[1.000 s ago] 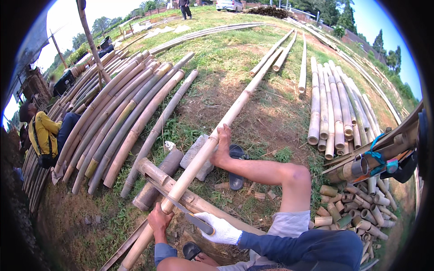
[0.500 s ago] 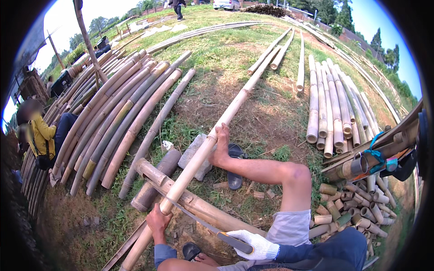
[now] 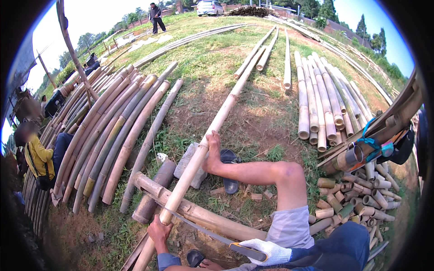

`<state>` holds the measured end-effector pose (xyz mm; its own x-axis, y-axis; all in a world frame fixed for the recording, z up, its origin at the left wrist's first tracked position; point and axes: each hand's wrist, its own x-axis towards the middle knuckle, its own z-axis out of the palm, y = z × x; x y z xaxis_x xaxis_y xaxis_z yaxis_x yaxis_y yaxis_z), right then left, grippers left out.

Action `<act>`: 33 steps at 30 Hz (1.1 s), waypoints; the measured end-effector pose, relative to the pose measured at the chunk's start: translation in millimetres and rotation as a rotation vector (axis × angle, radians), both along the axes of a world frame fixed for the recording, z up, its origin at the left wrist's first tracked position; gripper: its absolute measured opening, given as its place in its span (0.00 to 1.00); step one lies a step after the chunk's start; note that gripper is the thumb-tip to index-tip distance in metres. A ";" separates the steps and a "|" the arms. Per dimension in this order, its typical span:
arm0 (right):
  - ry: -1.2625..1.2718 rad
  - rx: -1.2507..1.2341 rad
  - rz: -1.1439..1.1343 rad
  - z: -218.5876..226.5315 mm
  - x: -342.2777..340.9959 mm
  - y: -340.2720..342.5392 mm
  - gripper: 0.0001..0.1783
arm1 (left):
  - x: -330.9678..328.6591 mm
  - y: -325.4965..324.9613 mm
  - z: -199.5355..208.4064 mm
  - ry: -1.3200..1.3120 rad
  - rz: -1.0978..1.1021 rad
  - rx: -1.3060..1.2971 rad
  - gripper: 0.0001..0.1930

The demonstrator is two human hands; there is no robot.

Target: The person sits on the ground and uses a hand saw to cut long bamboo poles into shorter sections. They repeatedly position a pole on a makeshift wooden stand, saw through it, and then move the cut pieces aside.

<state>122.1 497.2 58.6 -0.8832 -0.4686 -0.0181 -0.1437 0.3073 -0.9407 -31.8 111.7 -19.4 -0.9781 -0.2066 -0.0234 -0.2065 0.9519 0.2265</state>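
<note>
My bare left hand [image 3: 160, 233] is closed around a long pale bamboo pole [image 3: 193, 167], close to its near end. In a white glove, my right hand [image 3: 271, 253] grips the dark and yellow handle of a handsaw [image 3: 246, 251]. Its thin blade reaches left to the pole, just beyond my left hand. Whether the teeth have entered the bamboo cannot be made out. A thicker bamboo log [image 3: 205, 217] lies crosswise under the pole, which also runs by a grey stone block [image 3: 186, 165]. My bare foot [image 3: 211, 151] presses against the pole.
Bamboo poles lie in rows at left [image 3: 131, 135] and right [image 3: 312, 106]. Short cut pieces [image 3: 357, 194] are heaped at lower right. Black sandals [image 3: 230, 171] rest near my feet. A person in yellow [image 3: 40, 156] sits at left; another person [image 3: 156, 19] stands far off.
My right hand and the saw have shifted slightly right and down, drawing the blade back. My left hand still grips the pole. The whole view has swung a little.
</note>
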 end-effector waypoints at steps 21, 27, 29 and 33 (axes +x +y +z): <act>-0.004 0.020 0.017 1.4 7.5 -5.9 0.39 | 6.4 -6.5 -1.6 0.048 0.039 -0.038 0.30; 0.250 -0.095 -0.186 -82.7 -160.5 -131.6 0.28 | -26.5 46.0 -5.9 0.043 -0.069 -0.006 0.32; 0.153 -0.144 -0.089 -62.7 -131.7 -137.6 0.31 | -8.5 6.9 5.5 0.035 -0.017 0.023 0.32; 0.036 -0.027 -0.035 -14.4 -12.3 -26.2 0.39 | 3.2 -5.7 8.3 -0.012 0.002 -0.013 0.30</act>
<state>109.8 470.9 44.2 -0.8988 -0.4376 0.0263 -0.1673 0.2870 -0.9432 -28.5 106.1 -11.1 -0.9774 -0.2089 -0.0326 -0.2110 0.9542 0.2119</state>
